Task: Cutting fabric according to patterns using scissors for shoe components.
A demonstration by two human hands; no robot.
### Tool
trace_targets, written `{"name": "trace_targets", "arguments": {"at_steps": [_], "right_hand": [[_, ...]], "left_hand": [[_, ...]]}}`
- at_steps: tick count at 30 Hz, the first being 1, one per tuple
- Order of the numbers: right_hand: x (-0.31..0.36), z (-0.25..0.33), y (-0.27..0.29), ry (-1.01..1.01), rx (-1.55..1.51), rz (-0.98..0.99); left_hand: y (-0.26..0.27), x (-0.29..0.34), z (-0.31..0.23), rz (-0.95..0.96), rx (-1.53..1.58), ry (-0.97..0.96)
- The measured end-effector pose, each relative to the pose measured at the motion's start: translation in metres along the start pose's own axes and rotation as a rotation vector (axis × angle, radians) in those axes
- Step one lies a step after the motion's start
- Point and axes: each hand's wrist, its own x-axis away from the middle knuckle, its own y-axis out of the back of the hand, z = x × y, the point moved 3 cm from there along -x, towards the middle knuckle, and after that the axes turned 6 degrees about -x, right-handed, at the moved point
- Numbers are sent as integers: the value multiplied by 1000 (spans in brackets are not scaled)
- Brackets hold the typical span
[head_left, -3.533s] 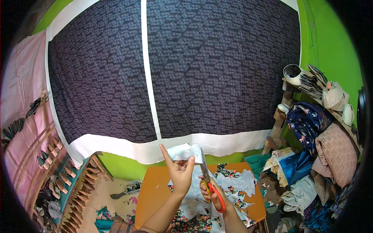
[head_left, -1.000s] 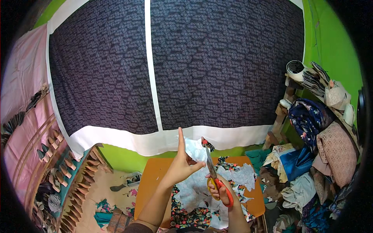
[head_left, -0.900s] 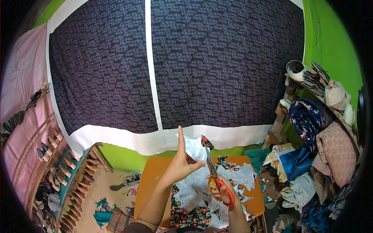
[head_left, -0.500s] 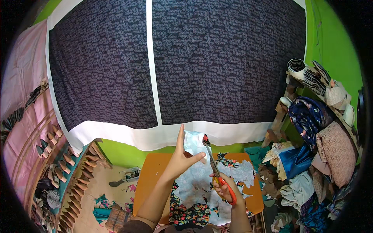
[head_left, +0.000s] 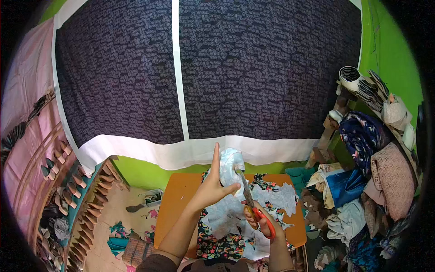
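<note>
Pale cloth piece (head_left: 230,167), in the head view, is up in the air, pinched by the left hand (head_left: 209,190), one finger pointing up. The right hand (head_left: 267,214) grips scissors (head_left: 248,197), tips at the cloth. Its dark flowery edge no longer shows, so it may be turned now

One scissors (head_left: 248,198), one table (head_left: 176,195), two dark panels (head_left: 272,72).

This looks like a small shoe and cloth workshop: rows of brown, pointed shoes (head_left: 94,212), cut black floral fabric (head_left: 222,247) on an orange rectangular table (head_left: 174,188), red-handled metal scissors (head_left: 248,197).
</note>
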Motion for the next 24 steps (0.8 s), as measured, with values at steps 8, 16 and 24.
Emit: {"name": "trace_targets", "arguments": {"at_steps": [8,16,24], "right_hand": [[-3,0,5,-177,-220,-37],[5,-3,10,-122,-221,-4],[7,-7,10,-101,-85,-79]], "left_hand": [[4,-1,7,57,-12,33],[8,0,8,52,-104,-1],[-8,15,33,-77,306,396]]}}
